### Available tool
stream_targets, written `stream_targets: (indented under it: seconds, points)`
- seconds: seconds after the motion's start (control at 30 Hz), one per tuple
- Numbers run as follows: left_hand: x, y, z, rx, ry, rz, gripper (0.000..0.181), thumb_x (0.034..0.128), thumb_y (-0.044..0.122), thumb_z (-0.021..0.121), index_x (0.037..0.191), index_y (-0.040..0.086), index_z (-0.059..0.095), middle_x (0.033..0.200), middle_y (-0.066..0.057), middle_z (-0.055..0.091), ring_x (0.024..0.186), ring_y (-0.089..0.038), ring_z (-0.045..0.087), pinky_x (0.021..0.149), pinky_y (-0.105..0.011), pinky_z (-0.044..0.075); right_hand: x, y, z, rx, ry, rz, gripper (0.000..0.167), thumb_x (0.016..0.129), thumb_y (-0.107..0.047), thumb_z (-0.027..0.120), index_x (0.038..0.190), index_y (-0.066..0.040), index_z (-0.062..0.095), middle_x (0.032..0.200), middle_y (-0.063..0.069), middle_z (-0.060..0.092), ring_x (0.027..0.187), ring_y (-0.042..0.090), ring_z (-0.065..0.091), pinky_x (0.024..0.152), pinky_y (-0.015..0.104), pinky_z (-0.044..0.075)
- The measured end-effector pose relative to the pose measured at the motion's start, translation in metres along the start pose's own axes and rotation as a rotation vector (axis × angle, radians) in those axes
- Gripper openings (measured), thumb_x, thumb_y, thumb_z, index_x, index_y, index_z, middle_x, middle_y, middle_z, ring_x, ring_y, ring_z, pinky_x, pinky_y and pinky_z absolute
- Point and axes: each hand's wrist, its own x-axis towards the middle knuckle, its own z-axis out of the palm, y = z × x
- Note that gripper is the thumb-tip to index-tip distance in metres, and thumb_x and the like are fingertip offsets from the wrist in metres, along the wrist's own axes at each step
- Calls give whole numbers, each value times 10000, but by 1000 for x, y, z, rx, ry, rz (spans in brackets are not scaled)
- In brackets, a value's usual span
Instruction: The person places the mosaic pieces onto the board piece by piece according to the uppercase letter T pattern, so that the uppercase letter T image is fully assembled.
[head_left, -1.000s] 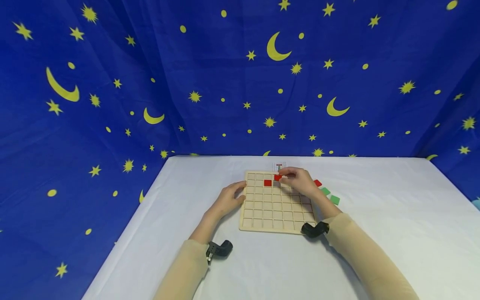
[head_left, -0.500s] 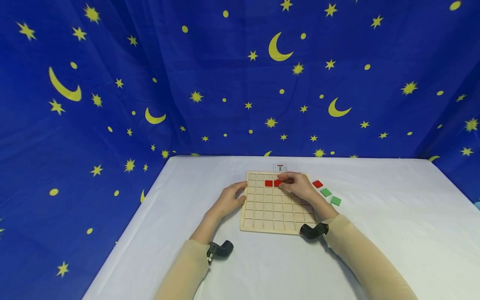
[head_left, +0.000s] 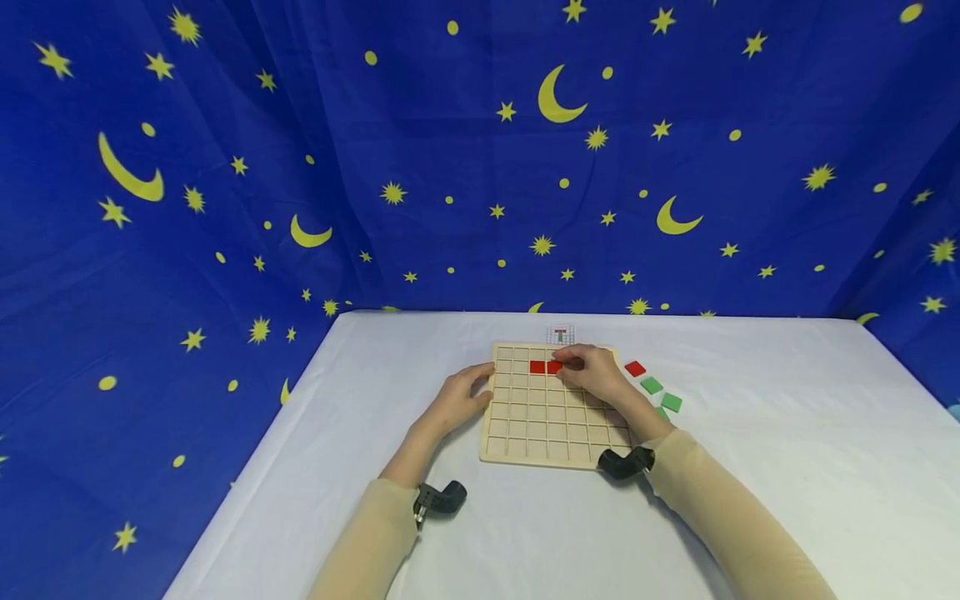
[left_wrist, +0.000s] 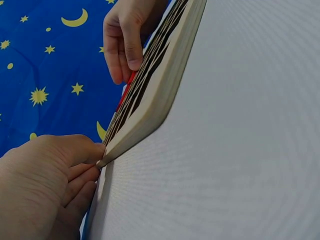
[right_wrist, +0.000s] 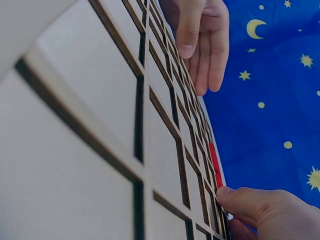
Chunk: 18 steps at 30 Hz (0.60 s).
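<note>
Right-wrist view: right hand (right_wrist: 270,212), thumb against the second red tile (right_wrist: 218,179); index tip hidden here. Head view adds it: a narrow pinch, index and thumb at opposite edges of that tile. Left-wrist view: left hand (left_wrist: 42,182), fingertips on the board's edge, fingers relaxed. Head view alone: printed card (head_left: 560,333) beyond the board; one loose red tile (head_left: 635,368) and three green tiles (head_left: 652,385) to its right, one partly behind the forearm.

Wooden grid board (head_left: 537,408): first red tile (head_left: 537,367) in the third cell, second in the fourth, second row from the far edge; full seating of the second, cannot tell.
</note>
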Motion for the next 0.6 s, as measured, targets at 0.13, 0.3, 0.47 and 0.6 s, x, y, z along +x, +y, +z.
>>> stream_targets:
  seconds: [0.13, 0.3, 0.47, 0.6]
  points:
    - [0, 0, 0, 2, 2, -1, 506, 887, 72, 624, 1361, -5, 467, 1311, -153, 534, 1206, -260, 509, 1024, -312, 413, 0, -1, 0, -22, 2, -1, 311, 818, -85, 723, 1117, -9, 680, 1089, 122, 670, 1006, 282, 614, 859, 418, 522]
    - [-1, 0, 1, -3, 1, 6, 503, 890, 71, 619, 1359, -22, 463, 1321, -166, 523, 1213, -274, 502, 1028, -329, 411, 1, -6, -3, 80, -1, 79, 330, 845, -117, 712, 1153, -8, 661, 1121, 117, 661, 1021, 273, 621, 861, 396, 531]
    - [-1, 1, 0, -1, 0, 4, 499, 890, 67, 616, 1357, -24, 464, 1324, -171, 520, 1217, -278, 497, 1029, -334, 410, 5, -20, -17, 254, 17, 155, 371, 863, -138, 696, 1202, -4, 630, 1203, 118, 623, 1082, 266, 588, 886, 361, 522]
    - [-1, 2, -1, -4, -8, -19, 500, 896, 78, 617, 1364, -6, 463, 1341, -151, 510, 1235, -257, 482, 1036, -316, 400, 7, -27, -32, 351, 24, 161, 378, 876, -147, 684, 1221, -9, 614, 1224, 154, 603, 1075, 271, 588, 844, 284, 536]
